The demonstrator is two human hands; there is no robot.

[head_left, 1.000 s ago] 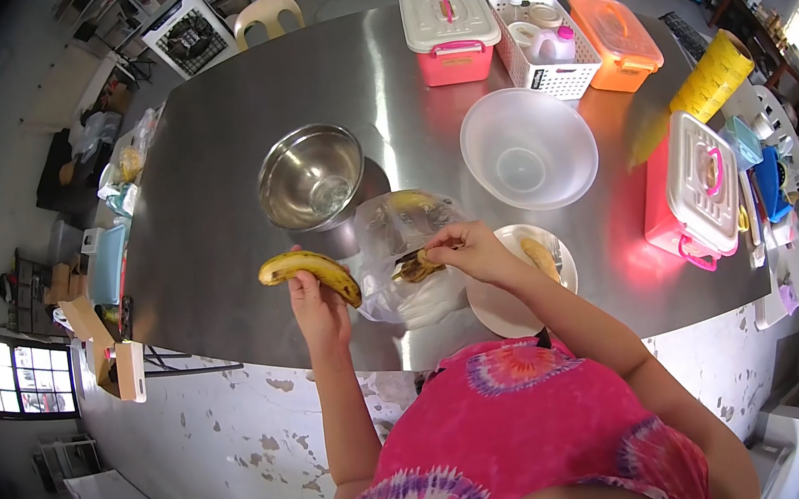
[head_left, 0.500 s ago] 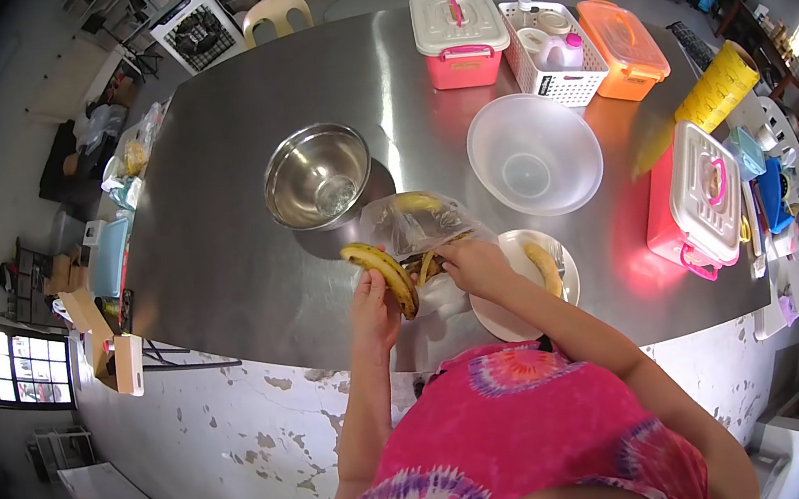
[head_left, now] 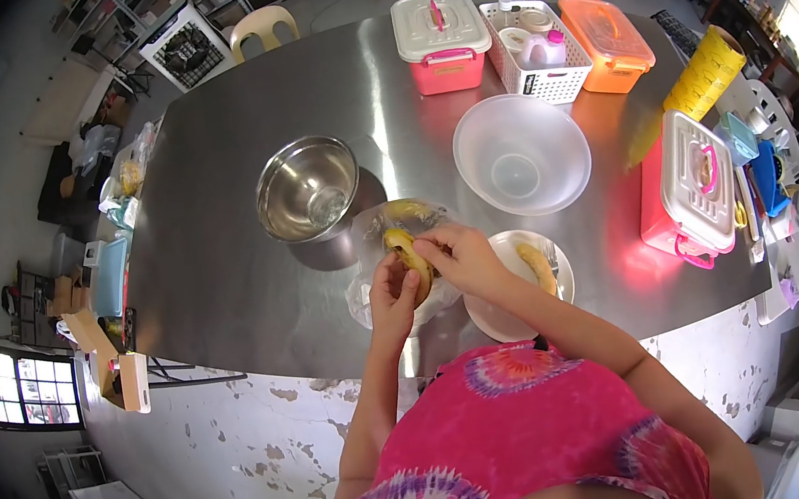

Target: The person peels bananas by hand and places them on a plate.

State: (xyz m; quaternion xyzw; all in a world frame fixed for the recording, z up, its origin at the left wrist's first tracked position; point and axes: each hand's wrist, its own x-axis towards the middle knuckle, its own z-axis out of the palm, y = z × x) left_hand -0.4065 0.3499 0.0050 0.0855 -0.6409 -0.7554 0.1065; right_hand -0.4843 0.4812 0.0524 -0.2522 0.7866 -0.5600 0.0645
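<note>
A curved yellow banana with brown marks (head_left: 425, 288) is held upright, slightly tilted, over the steel-topped bench (head_left: 225, 303), to the left of the round white plate (head_left: 497, 314). Its lower part is gripped in the left hand (head_left: 393, 294), with the fingers narrowed around it; its upper part is pinched by the right hand (head_left: 459, 254), with the fingertips drawn close together. A crumpled clear plastic bag (head_left: 360, 298) is spread beneath and behind the hands, and more yellow fruit (head_left: 407, 210) is seen in its far part. On the plate, a pale peeled banana (head_left: 536, 269) is laid beside a metal fork (head_left: 550, 252). A translucent plastic bowl (head_left: 521, 155) is set beyond the plate, and a shiny steel bowl (head_left: 308, 189) is placed farther to its left.
</note>
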